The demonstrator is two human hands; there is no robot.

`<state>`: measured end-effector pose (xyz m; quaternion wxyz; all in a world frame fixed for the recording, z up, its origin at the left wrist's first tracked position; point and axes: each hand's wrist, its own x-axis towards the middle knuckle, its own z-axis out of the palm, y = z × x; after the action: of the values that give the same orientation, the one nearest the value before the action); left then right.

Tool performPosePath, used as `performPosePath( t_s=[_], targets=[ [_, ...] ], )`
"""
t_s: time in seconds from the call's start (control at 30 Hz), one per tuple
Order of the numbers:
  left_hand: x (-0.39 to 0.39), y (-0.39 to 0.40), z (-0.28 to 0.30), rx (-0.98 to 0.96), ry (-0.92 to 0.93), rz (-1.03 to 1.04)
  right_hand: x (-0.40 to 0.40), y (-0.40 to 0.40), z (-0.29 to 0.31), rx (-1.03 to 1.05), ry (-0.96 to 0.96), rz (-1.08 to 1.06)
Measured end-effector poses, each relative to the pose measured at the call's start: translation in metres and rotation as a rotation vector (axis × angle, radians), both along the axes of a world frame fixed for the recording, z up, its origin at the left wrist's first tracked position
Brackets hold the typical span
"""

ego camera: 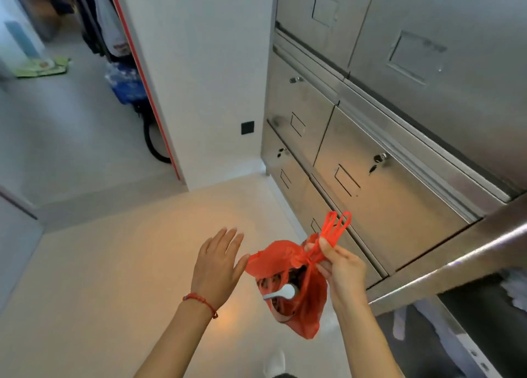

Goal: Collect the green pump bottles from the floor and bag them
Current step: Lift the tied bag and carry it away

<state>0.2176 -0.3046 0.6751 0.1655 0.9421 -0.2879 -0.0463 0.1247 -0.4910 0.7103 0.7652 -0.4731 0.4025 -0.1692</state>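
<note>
Both forearms are bare, with no sleeves showing anywhere up to the bottom edge of the frame. The left hand (pixel 217 263) has a thin red cord bracelet (pixel 201 300) at its wrist, with a small knotted end hanging at the side. The right hand (pixel 340 269) and its wrist are unadorned. At the bottom centre, a white shoe (pixel 275 363) shows.

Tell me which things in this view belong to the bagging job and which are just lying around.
Part of the job:
- red plastic bag, pinched at its handles by the right hand
- left hand, open beside the bag
- white pump-like top showing inside the bag; no green visible

Just lying about:
- steel lockers
- green mat
- blue pack of bottles
- black hose
</note>
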Motion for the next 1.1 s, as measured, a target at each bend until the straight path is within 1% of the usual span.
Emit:
performPosePath(
  t_s=[0.23,0.37,0.57,0.73,0.8,0.93,1.03,1.1],
  targets=[
    [0.103,-0.035,-0.012,0.02,0.019,0.108,0.126,-0.037,-0.01,0.06,-0.024,0.102],
    [0.158,-0.057,-0.01,0.036,0.031,0.162,0.192,-0.06,-0.012,0.083,0.01,0.161],
    [0.242,-0.078,-0.007,0.05,0.02,0.218,0.288,-0.084,-0.016,0.096,0.037,0.182],
    [0.327,-0.089,-0.013,0.043,-0.015,0.211,0.371,-0.099,-0.027,0.077,0.038,0.166],
    [0.363,-0.091,-0.02,0.047,-0.005,0.209,0.404,-0.103,-0.031,0.096,0.04,0.166],
    [0.435,-0.097,-0.032,0.04,-0.039,0.188,0.47,-0.111,-0.04,0.128,0.059,0.138],
    [0.485,-0.099,-0.036,0.096,-0.052,0.161,0.517,-0.117,-0.048,0.136,0.08,0.132],
    [0.514,-0.103,-0.043,0.092,-0.066,0.151,0.546,-0.121,-0.055,0.139,0.101,0.123]
  ],
)
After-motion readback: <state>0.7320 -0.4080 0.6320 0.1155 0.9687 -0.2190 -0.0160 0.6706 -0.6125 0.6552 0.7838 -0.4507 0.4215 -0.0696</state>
